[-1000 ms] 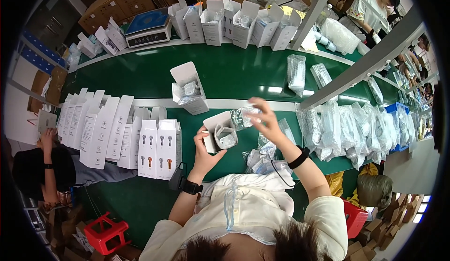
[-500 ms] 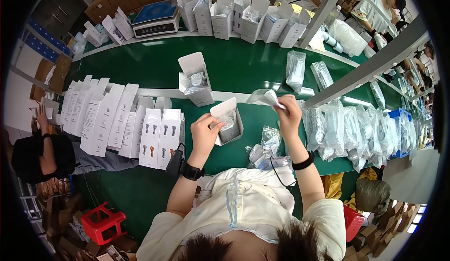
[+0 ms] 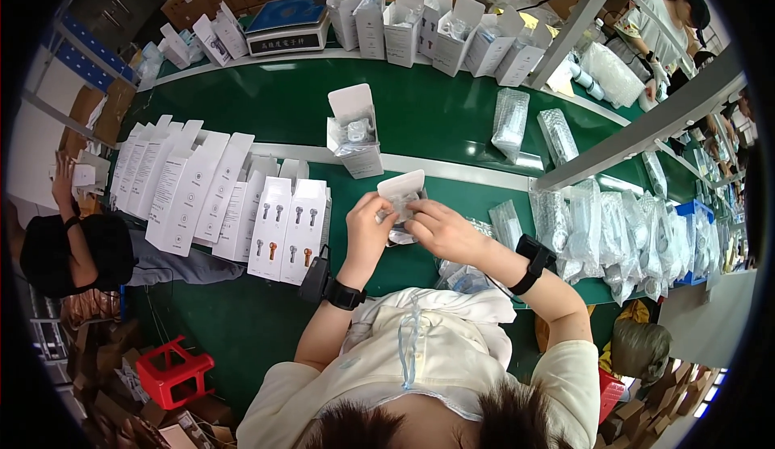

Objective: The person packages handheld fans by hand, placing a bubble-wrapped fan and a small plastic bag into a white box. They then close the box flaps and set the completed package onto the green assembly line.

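Cardboard box (image 3: 402,183) in white, flap up, sits right between both hands at the near side of the green desk (image 3: 484,194). Left hand (image 3: 367,229) has its fingers curled at the left rim, right hand (image 3: 442,229) has its fingers bunched over the opening. Can't tell if either one is actually pinching the clear plastic (image 3: 399,202) inside or just pressing it.

My worry: push too hard there and the thin card walls could buckle, or crinkly film could ride up and get caught under the flap. Knuckles also hide most of the inside, so a crooked piece would be easy to miss.

Just behind is another open box (image 3: 358,160), square-sided and stuffed with see-through wrap. It's close enough that a stray knuckle might tip it. Limp, shiny bags (image 3: 465,278) lie under the right forearm, and its chunky black wristband (image 3: 534,263) could snag one. Further right, puffy bubble-wrap pouches (image 3: 597,227); left, smooth upright cartons (image 3: 186,195) packed tight.
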A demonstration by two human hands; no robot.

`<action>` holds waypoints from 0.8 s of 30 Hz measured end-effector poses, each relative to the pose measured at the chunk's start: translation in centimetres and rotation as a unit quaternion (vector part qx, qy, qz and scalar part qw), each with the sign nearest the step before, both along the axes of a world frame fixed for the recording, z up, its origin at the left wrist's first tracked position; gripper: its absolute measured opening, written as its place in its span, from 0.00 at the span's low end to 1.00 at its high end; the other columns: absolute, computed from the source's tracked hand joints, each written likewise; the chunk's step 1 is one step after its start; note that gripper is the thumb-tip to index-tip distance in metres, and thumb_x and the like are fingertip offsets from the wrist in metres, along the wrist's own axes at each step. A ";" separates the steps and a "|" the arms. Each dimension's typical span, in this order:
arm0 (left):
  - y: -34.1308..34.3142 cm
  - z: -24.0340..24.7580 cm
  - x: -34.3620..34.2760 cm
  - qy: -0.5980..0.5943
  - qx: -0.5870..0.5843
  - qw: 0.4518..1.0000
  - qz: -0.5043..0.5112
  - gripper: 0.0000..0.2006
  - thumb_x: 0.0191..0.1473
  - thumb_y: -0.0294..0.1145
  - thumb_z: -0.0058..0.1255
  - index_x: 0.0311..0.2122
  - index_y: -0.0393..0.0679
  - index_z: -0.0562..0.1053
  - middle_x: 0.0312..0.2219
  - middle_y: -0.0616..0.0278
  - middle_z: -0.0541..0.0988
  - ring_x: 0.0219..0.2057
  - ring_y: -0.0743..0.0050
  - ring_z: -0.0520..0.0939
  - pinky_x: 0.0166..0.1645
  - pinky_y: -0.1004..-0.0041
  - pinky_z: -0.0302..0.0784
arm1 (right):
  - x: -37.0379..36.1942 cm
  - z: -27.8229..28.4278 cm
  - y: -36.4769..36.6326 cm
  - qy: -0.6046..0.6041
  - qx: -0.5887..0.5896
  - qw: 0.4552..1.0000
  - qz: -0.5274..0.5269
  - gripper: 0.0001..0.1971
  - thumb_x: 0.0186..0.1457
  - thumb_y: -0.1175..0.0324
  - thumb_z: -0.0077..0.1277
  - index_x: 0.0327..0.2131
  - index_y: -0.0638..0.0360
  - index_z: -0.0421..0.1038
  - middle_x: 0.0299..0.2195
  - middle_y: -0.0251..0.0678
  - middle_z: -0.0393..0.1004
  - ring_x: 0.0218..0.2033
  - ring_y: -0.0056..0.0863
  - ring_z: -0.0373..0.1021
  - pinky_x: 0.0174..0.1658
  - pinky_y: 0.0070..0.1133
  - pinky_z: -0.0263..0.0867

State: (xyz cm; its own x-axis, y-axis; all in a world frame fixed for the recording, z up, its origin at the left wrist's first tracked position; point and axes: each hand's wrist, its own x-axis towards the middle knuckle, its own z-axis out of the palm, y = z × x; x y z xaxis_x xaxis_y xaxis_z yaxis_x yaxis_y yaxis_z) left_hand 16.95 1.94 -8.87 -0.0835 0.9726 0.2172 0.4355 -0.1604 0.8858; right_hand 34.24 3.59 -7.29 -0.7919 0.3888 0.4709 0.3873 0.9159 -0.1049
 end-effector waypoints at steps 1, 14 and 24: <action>-0.3 0.0 0.0 0.006 -0.010 1.000 -0.004 0.09 0.32 0.19 0.57 0.23 0.36 0.69 0.24 0.59 0.73 0.25 0.65 0.74 0.30 0.76 0.68 | 0.0 0.2 -0.2 0.000 0.000 1.000 0.003 0.11 0.36 0.71 0.48 0.28 0.61 0.67 0.34 0.35 0.63 0.37 0.29 0.62 0.38 0.21 0.65; -3.8 -0.1 -6.0 0.438 -0.110 0.882 0.135 0.34 0.38 0.27 0.58 0.52 0.41 0.55 0.53 0.47 0.54 0.55 0.42 0.53 0.57 0.55 0.51 | -0.8 -0.3 -2.0 -0.033 -0.111 0.992 -0.050 0.19 0.35 0.65 0.57 0.35 0.55 0.69 0.34 0.32 0.65 0.38 0.29 0.60 0.50 0.34 0.55; -7.2 0.2 -7.1 0.170 -0.014 0.976 0.137 0.41 0.34 0.18 0.56 0.55 0.38 0.49 0.54 0.46 0.52 0.55 0.49 0.55 0.58 0.57 0.47 | 0.4 -7.1 -1.0 0.231 -0.429 0.869 -0.084 0.52 0.31 0.62 0.64 0.58 0.59 0.40 0.56 0.45 0.48 0.58 0.39 0.46 0.59 0.27 0.45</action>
